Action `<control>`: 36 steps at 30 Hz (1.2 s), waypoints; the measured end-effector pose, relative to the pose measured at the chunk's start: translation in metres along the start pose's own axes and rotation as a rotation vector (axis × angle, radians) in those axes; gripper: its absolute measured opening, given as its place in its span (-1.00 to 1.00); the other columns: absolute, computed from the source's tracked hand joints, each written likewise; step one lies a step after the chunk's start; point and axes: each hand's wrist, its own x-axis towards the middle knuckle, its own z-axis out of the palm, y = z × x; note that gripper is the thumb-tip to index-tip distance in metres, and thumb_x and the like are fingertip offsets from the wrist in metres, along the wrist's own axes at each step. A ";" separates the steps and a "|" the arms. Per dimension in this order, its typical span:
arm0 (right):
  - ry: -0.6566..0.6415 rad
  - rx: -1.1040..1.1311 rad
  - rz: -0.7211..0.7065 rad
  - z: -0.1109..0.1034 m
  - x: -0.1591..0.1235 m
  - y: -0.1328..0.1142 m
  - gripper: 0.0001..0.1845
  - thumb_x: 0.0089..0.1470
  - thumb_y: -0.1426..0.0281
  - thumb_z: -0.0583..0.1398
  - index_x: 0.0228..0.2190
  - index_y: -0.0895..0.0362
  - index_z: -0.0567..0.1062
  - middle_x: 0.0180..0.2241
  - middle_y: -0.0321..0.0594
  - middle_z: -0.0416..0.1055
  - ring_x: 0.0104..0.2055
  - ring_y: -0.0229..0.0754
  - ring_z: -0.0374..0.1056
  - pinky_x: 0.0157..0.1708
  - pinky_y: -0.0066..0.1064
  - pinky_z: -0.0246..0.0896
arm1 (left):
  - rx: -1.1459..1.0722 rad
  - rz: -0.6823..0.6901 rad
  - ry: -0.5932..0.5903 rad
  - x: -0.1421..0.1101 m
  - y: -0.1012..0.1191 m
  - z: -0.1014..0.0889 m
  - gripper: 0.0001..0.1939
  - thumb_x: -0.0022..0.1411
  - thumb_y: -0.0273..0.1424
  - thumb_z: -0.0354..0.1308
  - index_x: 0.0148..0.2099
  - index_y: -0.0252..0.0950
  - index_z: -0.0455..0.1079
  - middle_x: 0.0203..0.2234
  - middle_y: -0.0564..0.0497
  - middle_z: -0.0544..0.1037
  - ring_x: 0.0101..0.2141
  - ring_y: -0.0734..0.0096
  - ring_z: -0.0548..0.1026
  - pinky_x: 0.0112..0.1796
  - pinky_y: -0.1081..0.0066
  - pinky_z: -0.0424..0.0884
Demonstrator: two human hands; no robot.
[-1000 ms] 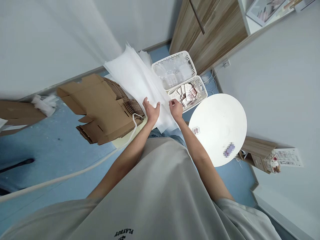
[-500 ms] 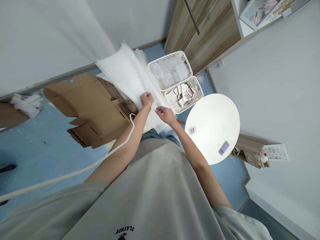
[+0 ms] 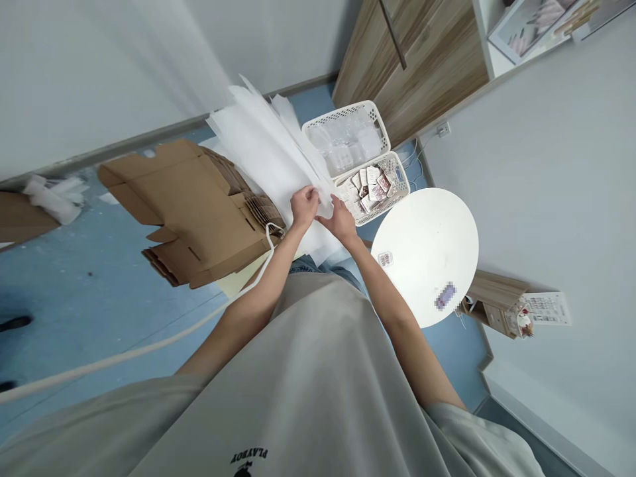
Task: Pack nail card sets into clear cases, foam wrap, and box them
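A stack of thin white packing sheets [image 3: 268,136] stands in front of me, its upper edges fanned out and bent. My left hand [image 3: 304,207] is closed, with thumb and fingers pinched on the near edge of a sheet. Close beside it, my right hand [image 3: 342,222] grips the same white edge, its thumb pointing left and its fingers lying over the sheet. The fingertips are partly hidden by the white material. Folded brown cardboard boxes [image 3: 193,212] lean directly left of the stack.
Behind the sheets are a white basket of clear plastic packs [image 3: 348,136] and a basket of small printed cards [image 3: 372,185]. A round white table [image 3: 427,245] stands at right. A pale tube [image 3: 149,351] crosses by my left arm. Wooden cabinets [image 3: 422,53] line the wall.
Both hands have come closer together at the sheets. My right hand has reached forward onto the edge. The sheets have fanned apart and bent, and the view has shifted slightly.
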 end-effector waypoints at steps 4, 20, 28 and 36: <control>0.069 -0.052 0.123 -0.005 0.008 -0.001 -0.59 0.51 0.26 0.08 0.22 0.13 0.48 0.12 0.07 0.59 0.15 0.14 0.54 0.19 -0.07 0.41 | 0.125 0.079 -0.050 -0.014 -0.008 0.001 -0.60 0.47 -0.31 0.08 0.24 -0.28 0.52 0.16 -0.24 0.62 0.19 0.04 0.56 0.22 0.15 0.49; 0.094 0.022 0.146 -0.020 -0.015 0.003 -0.68 0.49 0.27 0.07 -0.03 0.07 0.61 -0.05 -0.03 0.67 -0.02 0.05 0.61 0.11 -0.18 0.39 | 0.639 0.087 -0.179 -0.030 -0.038 -0.023 -0.85 0.38 -0.46 0.18 -0.03 -0.25 0.52 0.10 -0.35 0.52 0.22 -0.18 0.40 0.25 -0.05 0.28; 0.063 0.080 0.082 -0.027 -0.035 0.004 -0.71 0.46 0.27 0.12 -0.04 0.06 0.63 -0.07 -0.09 0.68 -0.06 0.01 0.61 0.10 -0.19 0.42 | 0.684 0.160 -0.227 -0.042 -0.021 -0.025 -0.67 0.43 -0.53 -0.03 -0.12 -0.25 0.59 -0.04 -0.33 0.57 0.08 -0.17 0.44 0.13 -0.03 0.35; 0.163 0.321 0.074 -0.044 -0.071 0.035 -0.33 0.31 -0.07 0.28 0.19 0.17 0.52 0.16 0.13 0.57 0.17 0.08 0.53 0.15 -0.13 0.48 | 0.580 0.228 -0.304 -0.098 0.035 -0.021 -0.83 0.42 -0.42 0.14 -0.16 -0.19 0.57 -0.17 -0.17 0.63 -0.13 0.03 0.60 -0.03 0.14 0.47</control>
